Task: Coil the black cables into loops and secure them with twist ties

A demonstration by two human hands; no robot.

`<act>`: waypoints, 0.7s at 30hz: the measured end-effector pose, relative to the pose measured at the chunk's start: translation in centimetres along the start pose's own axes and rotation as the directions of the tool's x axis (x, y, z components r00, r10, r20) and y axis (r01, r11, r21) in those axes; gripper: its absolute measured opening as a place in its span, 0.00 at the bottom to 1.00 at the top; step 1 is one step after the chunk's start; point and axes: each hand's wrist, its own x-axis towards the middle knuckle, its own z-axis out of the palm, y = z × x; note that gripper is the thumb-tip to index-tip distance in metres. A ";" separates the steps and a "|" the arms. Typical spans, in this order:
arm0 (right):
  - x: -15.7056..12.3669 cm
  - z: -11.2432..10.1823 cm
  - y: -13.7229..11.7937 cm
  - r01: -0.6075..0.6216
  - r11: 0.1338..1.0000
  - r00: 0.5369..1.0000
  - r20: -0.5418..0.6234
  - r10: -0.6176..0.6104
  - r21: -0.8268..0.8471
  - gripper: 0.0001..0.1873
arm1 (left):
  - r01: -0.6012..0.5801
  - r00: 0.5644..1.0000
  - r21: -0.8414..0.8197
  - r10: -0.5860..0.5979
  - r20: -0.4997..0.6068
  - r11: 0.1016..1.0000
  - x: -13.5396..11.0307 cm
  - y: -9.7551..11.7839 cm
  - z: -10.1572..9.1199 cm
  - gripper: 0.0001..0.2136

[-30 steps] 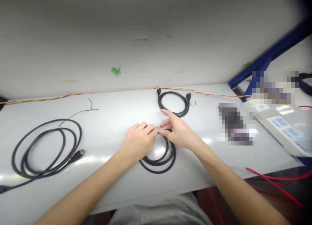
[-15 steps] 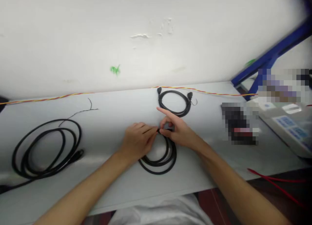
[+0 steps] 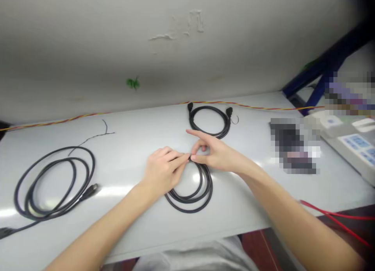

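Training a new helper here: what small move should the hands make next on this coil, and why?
Probably lift the pinched strand slightly: the right hand pinches the top of the near coil, the left hand is right beside it, and no plug shows there.

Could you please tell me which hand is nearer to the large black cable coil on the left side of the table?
The left hand is nearer, to the right of the coil; the right hand is farther off, beyond the left hand.

No writing can be read anywhere; the blue labels (image 3: 358, 142) on the grey device (image 3: 348, 146) at right are too blurred.
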 end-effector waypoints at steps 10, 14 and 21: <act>-2.4 0.2 -0.4 0.101 0.985 0.994 0.045 -0.096 -0.139 0.10 | -0.066 0.997 -0.145 0.059 -0.049 0.987 0.0 0.2 -0.8 0.08; -2.4 0.8 -0.5 0.108 0.980 0.994 0.013 -0.107 -0.167 0.14 | -0.077 0.996 -0.115 0.080 0.025 0.990 -0.3 0.4 -1.3 0.10; -2.6 1.2 -1.0 0.088 0.979 0.996 0.001 -0.089 -0.182 0.09 | -0.149 0.985 -0.017 0.150 0.090 0.989 -0.5 0.5 -1.7 0.12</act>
